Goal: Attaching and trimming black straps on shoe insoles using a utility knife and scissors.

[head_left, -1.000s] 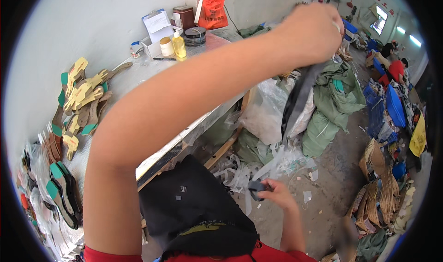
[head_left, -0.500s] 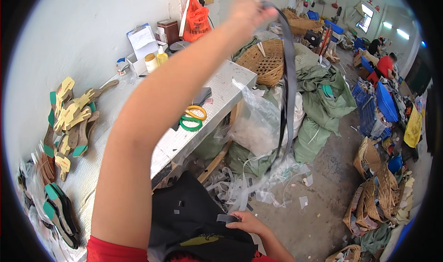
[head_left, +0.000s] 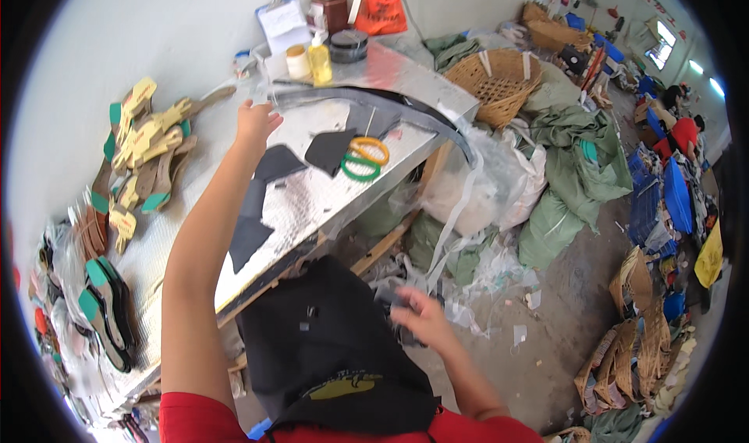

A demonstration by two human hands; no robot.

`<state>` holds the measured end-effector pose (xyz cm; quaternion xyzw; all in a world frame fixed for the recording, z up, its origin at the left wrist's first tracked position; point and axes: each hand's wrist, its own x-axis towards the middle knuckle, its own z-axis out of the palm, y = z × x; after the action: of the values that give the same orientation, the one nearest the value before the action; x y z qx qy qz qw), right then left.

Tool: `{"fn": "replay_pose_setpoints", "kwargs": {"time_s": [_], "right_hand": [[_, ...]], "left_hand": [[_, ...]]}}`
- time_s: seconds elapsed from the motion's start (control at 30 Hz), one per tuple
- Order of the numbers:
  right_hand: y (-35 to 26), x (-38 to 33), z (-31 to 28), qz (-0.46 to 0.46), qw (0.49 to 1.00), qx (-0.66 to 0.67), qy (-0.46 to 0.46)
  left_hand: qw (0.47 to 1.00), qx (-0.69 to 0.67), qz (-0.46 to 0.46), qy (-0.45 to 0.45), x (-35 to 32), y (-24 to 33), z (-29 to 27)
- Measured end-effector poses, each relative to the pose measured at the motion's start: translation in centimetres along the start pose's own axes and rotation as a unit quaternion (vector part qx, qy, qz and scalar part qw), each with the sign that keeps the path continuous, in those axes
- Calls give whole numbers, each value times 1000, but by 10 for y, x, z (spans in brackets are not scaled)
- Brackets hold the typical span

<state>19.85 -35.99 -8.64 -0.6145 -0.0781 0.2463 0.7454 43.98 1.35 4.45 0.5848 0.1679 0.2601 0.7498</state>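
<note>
My left hand (head_left: 256, 124) is over the silvery tabletop (head_left: 289, 209), fingers apart and nothing visibly gripped. Just beyond its fingertips a long dark grey strip (head_left: 374, 99) arcs across the table, its far end hanging past the edge beside a translucent white strip (head_left: 460, 213). By my apron, my right hand (head_left: 421, 318) is closed on a small dark grey roll of strip (head_left: 387, 295), blurred by motion. Black cut pieces (head_left: 329, 151) lie on the table near my left forearm. Next to them rest scissors (head_left: 363, 160) with yellow and green handles.
Shoe-shaped pieces (head_left: 148, 146) are heaped at the table's left, with green-tipped insoles (head_left: 105, 310) nearer. Bottles (head_left: 320, 59) and a clipboard (head_left: 282, 25) stand at the back. Green sacks (head_left: 558, 185), a wicker basket (head_left: 495, 88) and plastic scraps crowd the floor. A person in red sits far right.
My left hand has come down and left from high up, leaving the dark strip stretched over the table. My right hand has risen slightly with the roll. The view has shifted.
</note>
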Motion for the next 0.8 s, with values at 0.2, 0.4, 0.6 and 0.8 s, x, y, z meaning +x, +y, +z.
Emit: {"fn": "replay_pose_setpoints", "kwargs": {"time_s": [0.2, 0.4, 0.6, 0.8], "right_hand": [[-44, 24, 27, 52, 993, 107, -17], [-44, 20, 64, 48, 987, 148, -51], [-42, 10, 78, 37, 992, 107, -64], [-62, 10, 86, -158, 976, -147, -12]], "left_hand": [[944, 150, -68, -287, -190, -35, -52], [929, 0, -147, -340, -312, -37, -73], [941, -39, -160, -296, -329, -36, -89], [927, 214, 21, -306, -329, -20, -105]]}}
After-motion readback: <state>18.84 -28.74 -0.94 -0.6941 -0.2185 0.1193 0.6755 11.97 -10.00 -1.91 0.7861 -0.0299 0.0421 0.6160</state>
